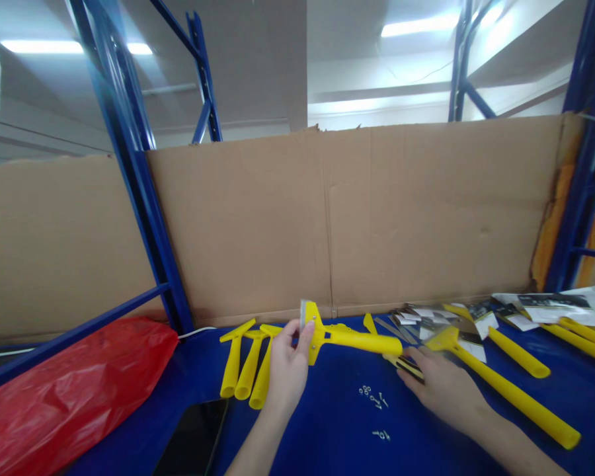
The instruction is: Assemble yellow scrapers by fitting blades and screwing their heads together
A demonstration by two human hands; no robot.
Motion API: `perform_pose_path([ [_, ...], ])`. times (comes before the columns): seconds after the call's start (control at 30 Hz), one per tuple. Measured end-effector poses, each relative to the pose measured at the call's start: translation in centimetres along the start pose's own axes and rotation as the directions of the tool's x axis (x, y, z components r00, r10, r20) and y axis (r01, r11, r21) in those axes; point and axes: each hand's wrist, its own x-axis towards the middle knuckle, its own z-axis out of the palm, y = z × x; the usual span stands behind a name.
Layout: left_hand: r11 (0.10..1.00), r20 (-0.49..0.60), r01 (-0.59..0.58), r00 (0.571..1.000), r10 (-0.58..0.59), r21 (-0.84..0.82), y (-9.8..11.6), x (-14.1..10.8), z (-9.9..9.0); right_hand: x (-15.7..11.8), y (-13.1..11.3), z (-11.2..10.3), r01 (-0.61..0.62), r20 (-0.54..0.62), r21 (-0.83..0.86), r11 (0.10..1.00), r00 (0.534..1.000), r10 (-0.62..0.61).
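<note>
Above the middle of the blue table (337, 423), toward its back edge, a short yellow plastic scraper with a T-shaped head and a metal blade (361, 340) is held nearly level. The left hand (288, 363) pinches it by the head, thumb against the fingers close to the blade, and the handle sticks out freely to the right. Gripping that end seems meant to steady the head, leaving its small fasteners exposed.

The right hand (441, 383) is curled around a slim yellow-and-black tool (410, 367), just below the scraper's handle end; whether the tool is lifted off the table I cannot tell.

Small loose metal nuts and screws (377, 398) lie in clusters between the forearms, probably there to be within easy reach of both hands. Left of the left hand, three yellow scrapers with hollow handles (246, 370) lie side by side, heads toward the back edge, an order that likely makes each easy to take. A long-handled yellow scraper (518, 396) slants beyond the right hand, with printed packaging cards (545, 309) heaped toward the back right corner. A dark flat phone-like device (193, 439) and a crumpled red plastic bag (79, 396) sit on the left, apart from the small parts.
</note>
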Motion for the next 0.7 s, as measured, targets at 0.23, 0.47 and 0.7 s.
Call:
perform_pose_path([
  [0.23, 0.995, -0.014, 0.08, 0.997, -0.081, -0.063, 0.3, -0.8, 0.9, -1.3, -1.8, -1.9, 0.363, -0.492, 0.195, 0.911, 0.84, -0.229],
  [0.47, 0.996, 0.126, 0.092, 0.988, -0.091, -0.002, 0.1, -0.9, 1.2, -1.0, -2.4, -0.9, 0.476, -0.242, 0.124, 0.871, 0.866, -0.438],
  [0.7, 0.204, 0.039, -0.026, 0.998, -0.059, 0.979, -2.4, 1.1, -2.2, 1.1, 2.6, -2.7, -0.185, -0.132, -0.184, 0.965, 0.978, 0.162],
])
